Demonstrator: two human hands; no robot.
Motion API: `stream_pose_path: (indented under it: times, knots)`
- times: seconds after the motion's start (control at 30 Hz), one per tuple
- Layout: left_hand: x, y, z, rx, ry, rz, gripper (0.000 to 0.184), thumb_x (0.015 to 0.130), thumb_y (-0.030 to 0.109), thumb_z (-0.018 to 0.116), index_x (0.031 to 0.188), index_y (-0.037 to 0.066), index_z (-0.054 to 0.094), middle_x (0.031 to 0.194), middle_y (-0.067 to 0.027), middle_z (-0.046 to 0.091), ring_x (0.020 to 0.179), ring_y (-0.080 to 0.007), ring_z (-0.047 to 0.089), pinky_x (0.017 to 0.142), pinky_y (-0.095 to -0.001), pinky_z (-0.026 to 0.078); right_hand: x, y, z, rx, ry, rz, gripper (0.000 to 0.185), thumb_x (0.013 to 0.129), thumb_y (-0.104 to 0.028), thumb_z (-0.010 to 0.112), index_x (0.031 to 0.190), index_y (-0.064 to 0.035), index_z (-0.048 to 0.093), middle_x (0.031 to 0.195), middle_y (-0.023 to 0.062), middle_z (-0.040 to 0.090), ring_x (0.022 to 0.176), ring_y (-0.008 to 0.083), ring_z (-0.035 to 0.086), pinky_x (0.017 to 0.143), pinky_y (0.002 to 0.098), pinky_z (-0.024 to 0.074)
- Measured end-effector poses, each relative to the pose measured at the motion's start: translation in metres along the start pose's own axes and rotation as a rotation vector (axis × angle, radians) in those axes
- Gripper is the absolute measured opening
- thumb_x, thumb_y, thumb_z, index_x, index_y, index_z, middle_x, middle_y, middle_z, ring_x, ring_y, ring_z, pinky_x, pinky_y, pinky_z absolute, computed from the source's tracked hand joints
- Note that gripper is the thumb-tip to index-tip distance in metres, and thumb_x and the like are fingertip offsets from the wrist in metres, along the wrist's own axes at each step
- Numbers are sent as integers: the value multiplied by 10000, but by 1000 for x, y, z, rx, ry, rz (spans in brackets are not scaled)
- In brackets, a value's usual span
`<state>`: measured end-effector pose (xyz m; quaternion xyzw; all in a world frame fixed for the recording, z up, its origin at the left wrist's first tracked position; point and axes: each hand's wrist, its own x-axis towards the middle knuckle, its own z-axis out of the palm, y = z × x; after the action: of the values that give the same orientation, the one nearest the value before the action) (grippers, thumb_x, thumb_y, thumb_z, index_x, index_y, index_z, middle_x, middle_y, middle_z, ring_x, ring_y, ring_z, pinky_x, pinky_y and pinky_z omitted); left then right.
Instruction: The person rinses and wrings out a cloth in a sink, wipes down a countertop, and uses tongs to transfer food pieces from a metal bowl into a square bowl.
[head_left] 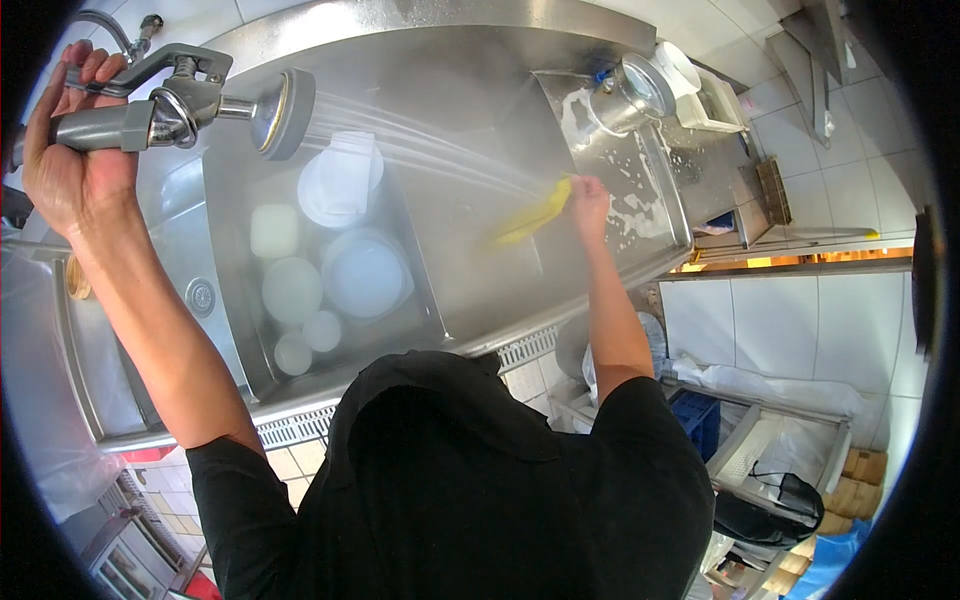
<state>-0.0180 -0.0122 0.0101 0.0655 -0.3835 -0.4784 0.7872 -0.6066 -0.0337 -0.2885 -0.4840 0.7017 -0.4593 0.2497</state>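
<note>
Both arms reach forward, hands well apart and each closed in a grip.
The left arm slants up and outward to the upper left corner of the view; its hand is raised, the wrist nearly in line with the forearm, the fingers curled over. The right arm runs almost straight ahead, its smaller-looking right hand drawn together, the fingers bunched and partly hard to make out.
</note>
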Motion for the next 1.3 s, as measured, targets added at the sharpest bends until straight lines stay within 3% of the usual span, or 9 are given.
stream_pose_path:
  times: [0.17,0.47,0.67,0.77,0.87,0.97,1.07,1.3]
  knots:
    - [-1,-1,0,3,5,-5,272,865,-61,426,1101,-180,364,1044,-244,446,905,-262,424,824,-415,378,-3,-14,0,81,-21,80,212,943,-207,572,946,2,612,765,63,644,633,123,609,542,288,516]
    - [-2,-3,7,16,30,13,261,856,-73,433,1085,-172,358,1038,-238,442,897,-257,417,795,-408,367,-10,-31,1,63,-44,9,195,936,-155,559,947,35,603,771,78,633,668,168,642,497,324,568]
    - [-1,-4,6,-12,13,10,268,854,-76,437,1092,-172,359,1036,-236,443,902,-258,418,793,-410,365,-2,-11,3,68,-38,72,166,914,-136,580,906,23,628,751,60,632,667,125,602,585,301,532]
    - [0,-4,5,17,35,22,271,854,-78,442,1096,-171,362,1035,-234,445,906,-258,421,787,-408,367,0,-6,3,-77,-5,-46,171,903,-137,593,877,27,632,732,48,630,692,102,579,660,304,500]
    - [-1,-5,5,46,77,39,261,858,-82,449,1091,-170,371,1031,-230,450,902,-257,425,780,-404,369,5,4,3,-42,-24,-28,179,894,-149,605,873,27,633,744,90,650,700,151,607,700,330,485]
    - [-4,-7,4,74,107,56,249,861,-86,458,1083,-169,381,1019,-228,460,894,-255,430,772,-401,373,1,-8,2,-288,1,-190,184,886,-169,616,885,14,637,759,150,656,675,233,622,683,354,486]
    - [-4,-5,-4,54,110,39,241,863,-87,465,1077,-169,389,1006,-228,471,883,-253,435,765,-397,377,-14,-47,2,-335,13,-173,187,881,-185,625,889,1,639,757,186,642,665,303,615,667,377,482]
    - [-10,-4,-11,98,140,19,228,878,-56,498,1064,-163,420,1005,-212,484,871,-240,445,765,-381,388,-13,-71,0,-266,24,-216,204,898,-211,617,907,-8,635,714,179,634,622,308,609,626,383,480]
